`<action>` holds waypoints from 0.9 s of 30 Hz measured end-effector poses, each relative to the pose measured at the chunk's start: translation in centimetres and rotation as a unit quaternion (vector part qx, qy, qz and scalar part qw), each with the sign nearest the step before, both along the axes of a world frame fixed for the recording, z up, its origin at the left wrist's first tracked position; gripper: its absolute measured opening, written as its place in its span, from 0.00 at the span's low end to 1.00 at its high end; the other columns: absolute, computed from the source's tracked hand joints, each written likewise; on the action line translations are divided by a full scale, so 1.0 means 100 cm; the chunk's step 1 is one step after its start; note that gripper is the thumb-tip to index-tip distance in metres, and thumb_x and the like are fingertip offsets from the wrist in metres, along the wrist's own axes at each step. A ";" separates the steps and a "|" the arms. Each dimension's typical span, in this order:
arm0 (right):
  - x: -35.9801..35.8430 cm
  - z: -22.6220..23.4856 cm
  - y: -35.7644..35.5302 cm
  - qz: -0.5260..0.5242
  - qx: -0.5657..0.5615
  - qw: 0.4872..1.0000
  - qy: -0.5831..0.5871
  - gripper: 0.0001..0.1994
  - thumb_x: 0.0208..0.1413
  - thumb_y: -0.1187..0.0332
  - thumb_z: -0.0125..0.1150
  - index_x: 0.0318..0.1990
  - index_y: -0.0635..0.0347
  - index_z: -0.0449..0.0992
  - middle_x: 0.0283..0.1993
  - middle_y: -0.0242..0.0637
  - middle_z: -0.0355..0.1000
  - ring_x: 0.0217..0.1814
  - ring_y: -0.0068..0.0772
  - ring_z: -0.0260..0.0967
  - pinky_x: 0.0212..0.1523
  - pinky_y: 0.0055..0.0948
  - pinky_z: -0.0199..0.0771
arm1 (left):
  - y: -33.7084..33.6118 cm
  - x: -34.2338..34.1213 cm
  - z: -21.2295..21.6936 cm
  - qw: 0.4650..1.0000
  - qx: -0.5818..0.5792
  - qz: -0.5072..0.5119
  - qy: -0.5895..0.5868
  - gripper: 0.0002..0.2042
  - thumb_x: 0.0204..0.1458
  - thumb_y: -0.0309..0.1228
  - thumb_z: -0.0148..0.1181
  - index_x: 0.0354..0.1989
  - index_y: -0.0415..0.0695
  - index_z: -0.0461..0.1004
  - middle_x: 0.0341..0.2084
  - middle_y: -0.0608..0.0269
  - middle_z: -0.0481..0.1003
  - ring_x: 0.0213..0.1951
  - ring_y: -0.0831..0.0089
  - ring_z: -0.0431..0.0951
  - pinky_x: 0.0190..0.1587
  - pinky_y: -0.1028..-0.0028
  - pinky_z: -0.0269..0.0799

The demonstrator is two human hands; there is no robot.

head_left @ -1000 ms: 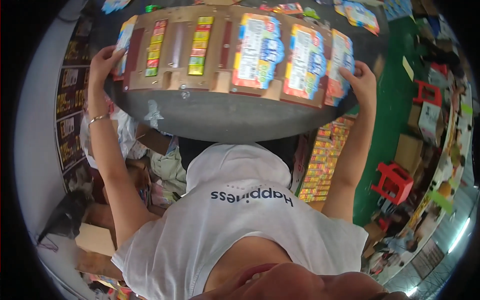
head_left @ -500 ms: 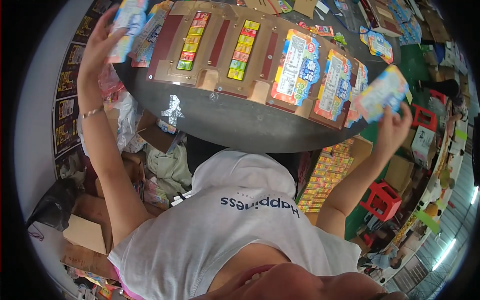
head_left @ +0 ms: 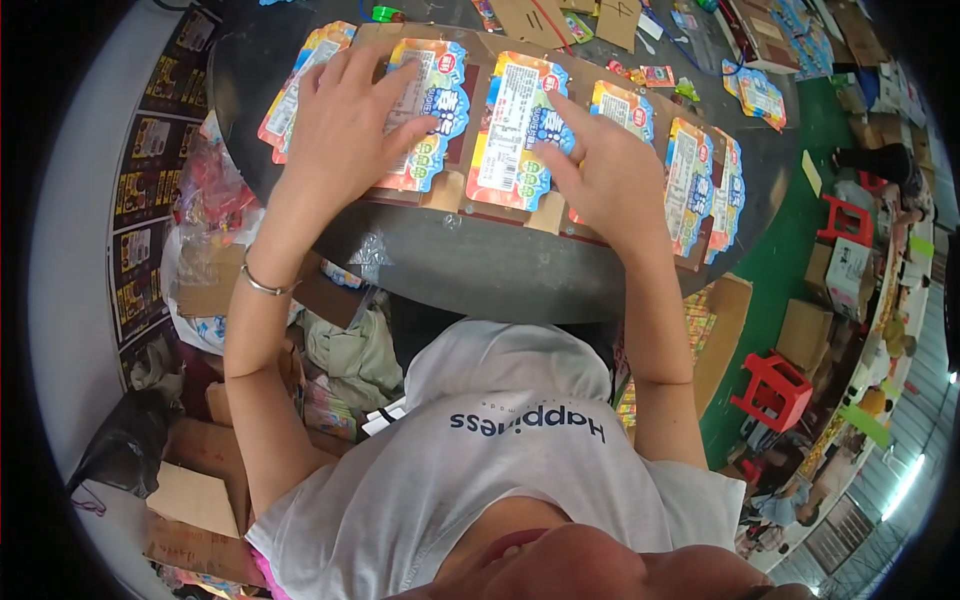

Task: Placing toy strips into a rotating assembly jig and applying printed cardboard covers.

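Note:
My left hand lies palm down with fingers spread on a colourful printed backing card, covering its left part. The fingertips and thumb of my right hand touch the right side of a second card, index finger stretched out. Both cards have a white label, a blue wavy edge and orange corners. They rest flat on a brown board with slots, over the places of the two rows of small colourful pieces, which are hidden now.
More cards lie at the board's left end and right end. The round dark table curves in front of me. Cardboard pieces and loose packets lie at the back. A red stool stands on the green floor at right.
Both hands have come inward from the sides, each bringing a card onto the board. The two rows of small pieces are now covered. My hands no longer grip the cards in the air.

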State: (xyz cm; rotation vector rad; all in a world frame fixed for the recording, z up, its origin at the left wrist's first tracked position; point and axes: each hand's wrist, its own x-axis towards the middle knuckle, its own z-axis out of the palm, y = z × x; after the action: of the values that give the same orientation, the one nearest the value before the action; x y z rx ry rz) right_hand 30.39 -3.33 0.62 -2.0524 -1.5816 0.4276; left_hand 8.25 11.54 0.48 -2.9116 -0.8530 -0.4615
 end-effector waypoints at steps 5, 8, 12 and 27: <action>-0.011 0.008 -0.004 0.000 -0.009 0.986 -0.165 0.37 0.39 0.39 0.68 0.54 0.55 0.76 0.28 0.38 0.67 0.30 0.38 0.68 0.31 0.36 0.68 | 0.013 -0.015 -0.007 0.992 -0.088 -0.075 0.046 0.40 0.43 0.63 0.60 0.66 0.63 0.61 0.65 0.59 0.57 0.67 0.53 0.53 0.67 0.46 0.39; -0.005 0.002 0.002 0.037 0.025 0.978 -0.206 0.38 0.37 0.39 0.68 0.54 0.54 0.76 0.32 0.38 0.68 0.39 0.42 0.66 0.38 0.39 0.67 | 0.014 -0.018 -0.008 0.994 -0.059 -0.062 0.069 0.40 0.46 0.61 0.58 0.67 0.58 0.61 0.66 0.57 0.56 0.67 0.51 0.51 0.67 0.49 0.37; 0.031 0.006 -0.032 -0.041 0.195 0.954 -0.222 0.49 0.48 0.48 0.68 0.67 0.71 0.50 0.61 0.58 0.54 0.60 0.52 0.53 0.55 0.48 0.61 | -0.027 -0.027 0.015 0.983 -0.112 -0.033 -0.139 0.37 0.47 0.56 0.62 0.63 0.48 0.65 0.60 0.50 0.64 0.60 0.51 0.65 0.62 0.55 0.57; 0.371 -0.150 -0.182 -0.473 0.216 0.714 0.469 0.14 0.60 0.61 0.60 0.44 0.63 0.79 0.43 0.33 0.75 0.43 0.26 0.72 0.47 0.26 0.71 | -0.191 -0.094 -0.135 0.403 -0.759 0.153 -0.488 0.26 0.55 0.38 0.60 0.60 0.43 0.63 0.56 0.61 0.68 0.57 0.65 0.69 0.59 0.58 0.65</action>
State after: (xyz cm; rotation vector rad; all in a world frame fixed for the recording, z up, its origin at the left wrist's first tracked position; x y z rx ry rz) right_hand 67.46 -21.57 -14.40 -1.5322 0.0609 0.4932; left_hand -1.17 -7.55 -13.00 -2.5798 -3.4169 -2.6894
